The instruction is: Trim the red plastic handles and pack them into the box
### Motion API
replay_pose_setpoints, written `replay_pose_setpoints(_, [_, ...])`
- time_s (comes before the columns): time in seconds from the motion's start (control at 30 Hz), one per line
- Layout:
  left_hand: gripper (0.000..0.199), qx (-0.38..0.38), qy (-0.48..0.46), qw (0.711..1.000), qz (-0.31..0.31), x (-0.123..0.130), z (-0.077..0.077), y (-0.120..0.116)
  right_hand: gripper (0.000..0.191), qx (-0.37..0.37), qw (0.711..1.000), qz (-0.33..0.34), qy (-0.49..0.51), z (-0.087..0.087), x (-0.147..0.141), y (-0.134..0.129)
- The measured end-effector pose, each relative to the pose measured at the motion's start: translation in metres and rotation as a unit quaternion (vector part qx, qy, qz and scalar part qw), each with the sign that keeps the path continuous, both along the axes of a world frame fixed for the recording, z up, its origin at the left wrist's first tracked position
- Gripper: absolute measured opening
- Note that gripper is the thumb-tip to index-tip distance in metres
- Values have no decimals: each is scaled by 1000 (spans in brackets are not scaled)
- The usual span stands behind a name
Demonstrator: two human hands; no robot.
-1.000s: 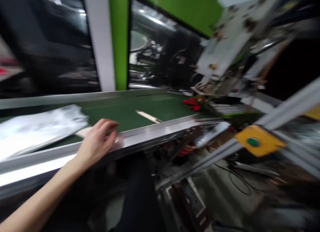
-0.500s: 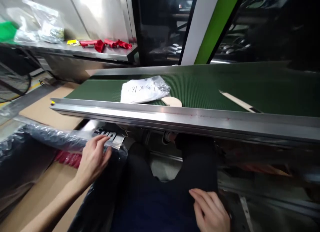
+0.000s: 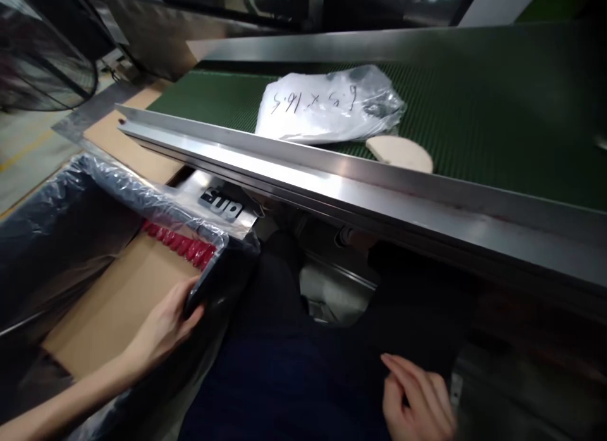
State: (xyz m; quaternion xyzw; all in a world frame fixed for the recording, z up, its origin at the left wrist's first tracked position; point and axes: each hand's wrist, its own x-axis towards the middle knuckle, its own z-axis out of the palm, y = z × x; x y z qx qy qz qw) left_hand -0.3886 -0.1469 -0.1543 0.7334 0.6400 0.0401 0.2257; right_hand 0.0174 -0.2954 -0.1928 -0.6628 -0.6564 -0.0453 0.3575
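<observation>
My left hand (image 3: 173, 317) grips the near edge of a box lined with a dark plastic bag (image 3: 213, 302), thumb on the outer side and fingers over the inner side. Inside the lined box lies a cardboard sheet (image 3: 118, 295), and a row of red wrapped pieces (image 3: 183, 243) shows along its far edge. My right hand (image 3: 417, 397) hangs over my lap with its fingers loosely curled. Whether anything sits inside those fingers is hidden.
A green conveyor belt (image 3: 213, 96) with a metal side rail (image 3: 303, 169) runs across in front. On it rest a white plastic packet with handwriting (image 3: 322, 109) and a pale rounded piece (image 3: 403, 153). A fan (image 3: 42, 55) stands at the far left.
My left hand has moved down from above the box's corner and closed on its edge. The view has turned down and to the left. My right hand stays over my lap.
</observation>
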Motion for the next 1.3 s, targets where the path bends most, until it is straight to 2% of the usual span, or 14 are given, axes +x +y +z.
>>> replay_pose_setpoints(0.17, [36,-38,-2,999,30,9,10,1,27,-5,1000,-17,4,3,0,2])
replay_pose_setpoints(0.33, [37,-50,-3,998,37,14,13,2,30,-21,1000,-12,1,-5,5,-2])
replay_pose_setpoints(0.6, [53,-19,-31,998,43,21,16,1,26,-15,999,-32,-12,-12,9,-13])
replay_pose_setpoints(0.77, [52,10,-69,997,33,24,19,-3,23,-12,999,-48,-23,-13,5,-18])
replay_pose_setpoints(0.93, [51,46,-101,994,15,21,18,-4,21,-29,998,-40,-43,-7,3,-25])
replay_pose_setpoints(1.13, [50,58,-99,993,-2,17,16,-6,12,-35,998,-31,-49,-6,1,-29])
replay_pose_setpoints(1.3, [50,54,-91,994,2,15,15,-3,11,-25,998,-35,-39,-9,-5,-28])
